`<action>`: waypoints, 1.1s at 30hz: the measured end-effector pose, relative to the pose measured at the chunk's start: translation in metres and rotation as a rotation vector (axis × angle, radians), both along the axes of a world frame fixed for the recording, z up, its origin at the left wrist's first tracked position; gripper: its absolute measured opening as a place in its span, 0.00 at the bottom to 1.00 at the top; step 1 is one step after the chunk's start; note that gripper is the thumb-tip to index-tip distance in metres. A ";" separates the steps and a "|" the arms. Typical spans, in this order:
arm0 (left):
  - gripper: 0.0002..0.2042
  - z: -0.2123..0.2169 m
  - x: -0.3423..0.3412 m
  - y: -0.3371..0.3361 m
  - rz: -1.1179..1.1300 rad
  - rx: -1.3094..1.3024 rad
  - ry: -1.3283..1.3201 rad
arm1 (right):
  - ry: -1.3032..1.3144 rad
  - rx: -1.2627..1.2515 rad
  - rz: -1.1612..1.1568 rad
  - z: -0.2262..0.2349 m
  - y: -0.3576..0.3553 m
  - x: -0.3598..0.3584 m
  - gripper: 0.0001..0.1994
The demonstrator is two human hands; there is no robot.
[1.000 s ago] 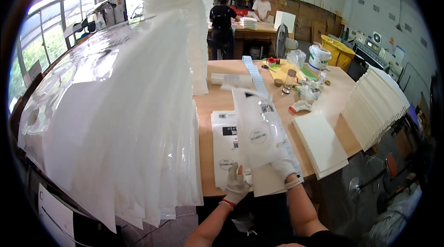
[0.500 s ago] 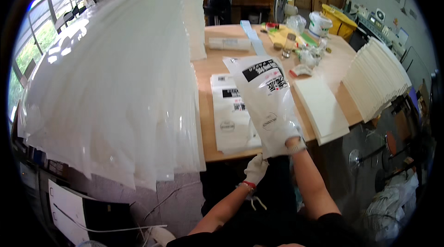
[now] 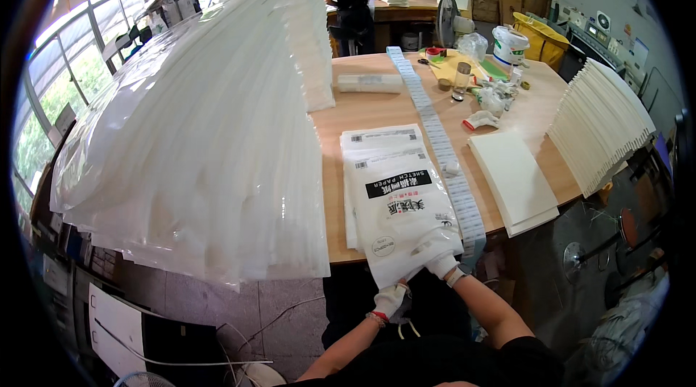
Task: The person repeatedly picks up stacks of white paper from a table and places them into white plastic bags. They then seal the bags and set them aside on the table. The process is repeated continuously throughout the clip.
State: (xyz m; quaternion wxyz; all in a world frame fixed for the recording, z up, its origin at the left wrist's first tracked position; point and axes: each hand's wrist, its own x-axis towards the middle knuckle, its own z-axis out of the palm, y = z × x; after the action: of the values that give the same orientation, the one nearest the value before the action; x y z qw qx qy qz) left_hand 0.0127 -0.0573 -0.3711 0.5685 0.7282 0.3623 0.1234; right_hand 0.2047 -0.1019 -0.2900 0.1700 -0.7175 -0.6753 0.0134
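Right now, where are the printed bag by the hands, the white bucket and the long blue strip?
Printed bag (image 3: 406, 220), head view: middle of printed side.
White bucket (image 3: 510, 48), head view: its side wall.
Blue strip (image 3: 436, 133), head view: about halfway along.

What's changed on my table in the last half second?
The printed plastic bag swung leftward and came down over the bag stack, uncovering the pale blue label strip. Your left hand and right hand remain at its near end. The white sheet pile and loose glove stayed put.
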 end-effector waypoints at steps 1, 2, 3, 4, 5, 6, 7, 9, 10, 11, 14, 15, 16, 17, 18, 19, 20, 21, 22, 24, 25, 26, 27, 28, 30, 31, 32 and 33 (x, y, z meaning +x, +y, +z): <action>0.17 0.008 0.002 -0.004 -0.035 -0.057 0.036 | 0.017 0.017 -0.040 -0.012 0.000 0.009 0.09; 0.15 0.019 0.000 -0.007 0.063 -0.027 -0.019 | 0.043 0.036 -0.067 -0.020 0.001 0.012 0.09; 0.15 0.030 -0.004 -0.009 0.160 0.005 -0.069 | 0.171 -0.140 -0.014 -0.001 0.008 0.003 0.11; 0.14 0.035 -0.006 -0.009 0.254 0.038 -0.119 | 0.097 -0.198 -0.083 0.018 0.016 -0.012 0.12; 0.14 0.013 -0.007 0.002 0.404 0.135 -0.196 | 0.026 -0.250 -0.144 0.047 0.028 -0.037 0.13; 0.15 0.011 0.004 0.011 0.513 0.213 -0.276 | -0.044 -0.316 -0.244 0.060 0.022 -0.046 0.14; 0.16 0.009 0.007 0.012 0.602 0.209 -0.263 | -0.007 -0.121 -0.179 -0.006 0.034 -0.023 0.16; 0.18 0.072 0.003 0.015 0.635 0.402 -0.161 | -0.047 -0.115 -0.259 -0.029 -0.005 -0.031 0.16; 0.18 0.070 -0.003 0.022 0.578 0.489 -0.159 | -0.081 -0.101 -0.280 -0.028 -0.018 -0.036 0.16; 0.17 0.074 -0.006 0.025 0.531 0.392 -0.203 | -0.125 -0.078 -0.305 -0.024 -0.024 -0.036 0.16; 0.12 0.061 -0.026 0.021 0.371 0.703 -0.299 | -0.276 -0.007 -0.364 -0.003 -0.046 -0.031 0.16; 0.08 0.064 -0.035 0.017 0.399 0.549 -0.343 | -0.105 -0.014 -0.424 0.024 -0.065 -0.039 0.15; 0.08 0.065 -0.038 0.013 0.412 0.457 -0.361 | 0.067 -0.028 -0.501 0.051 -0.092 -0.045 0.15; 0.08 0.066 -0.043 0.009 0.368 0.415 -0.303 | 0.094 -0.310 -0.618 0.066 -0.103 -0.029 0.14; 0.09 0.068 -0.052 0.006 0.321 0.382 -0.231 | 0.141 -0.595 -0.722 0.075 -0.113 -0.012 0.13; 0.07 0.071 -0.054 0.004 0.306 0.449 -0.235 | 0.514 -0.281 -0.916 0.062 -0.128 0.006 0.11; 0.05 0.075 -0.055 0.002 0.260 0.412 -0.216 | 0.869 0.071 -1.083 0.040 -0.137 0.026 0.12; 0.04 0.080 -0.059 0.001 0.212 0.380 -0.194 | 1.330 0.275 -1.022 0.016 -0.136 0.040 0.12; 0.03 0.084 -0.062 0.002 0.175 0.356 -0.176 | 1.777 0.496 -0.896 0.001 -0.133 0.049 0.12; 0.01 0.089 -0.070 0.007 0.108 0.254 -0.145 | 1.407 -0.125 -0.850 0.022 -0.116 0.040 0.11; 0.01 0.094 -0.076 0.007 0.067 0.233 -0.119 | 1.380 -0.227 -0.813 0.016 -0.118 0.042 0.11; 0.01 0.094 -0.083 0.006 0.030 0.211 -0.095 | 1.347 -0.327 -0.774 0.011 -0.121 0.045 0.12; 0.01 0.095 -0.089 0.008 -0.018 0.067 -0.027 | 1.143 -0.487 -0.783 0.036 -0.117 0.048 0.13; 0.04 0.100 -0.097 0.013 -0.214 0.126 0.279 | 1.042 -0.343 -0.807 0.032 -0.117 0.058 0.15; 0.05 0.148 -0.089 0.020 -0.381 0.156 0.456 | 0.838 -0.065 -0.847 0.013 -0.126 0.074 0.18; 0.06 0.160 -0.077 0.024 -0.394 0.107 0.395 | 0.785 0.052 -1.001 0.008 -0.127 0.085 0.21; 0.06 0.167 -0.063 0.029 -0.415 0.060 0.336 | 0.525 0.024 -1.014 -0.001 -0.129 0.094 0.24; 0.08 0.160 -0.044 0.032 -0.380 -0.174 0.222 | 0.777 -0.097 -0.944 0.003 -0.125 0.102 0.26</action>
State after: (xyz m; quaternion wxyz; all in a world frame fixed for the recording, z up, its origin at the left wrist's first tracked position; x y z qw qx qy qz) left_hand -0.0312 -0.0256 -0.2108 0.5988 0.7408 0.2882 -0.0985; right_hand 0.3066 -0.2270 -0.2874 0.3585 -0.8888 -0.1717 0.2281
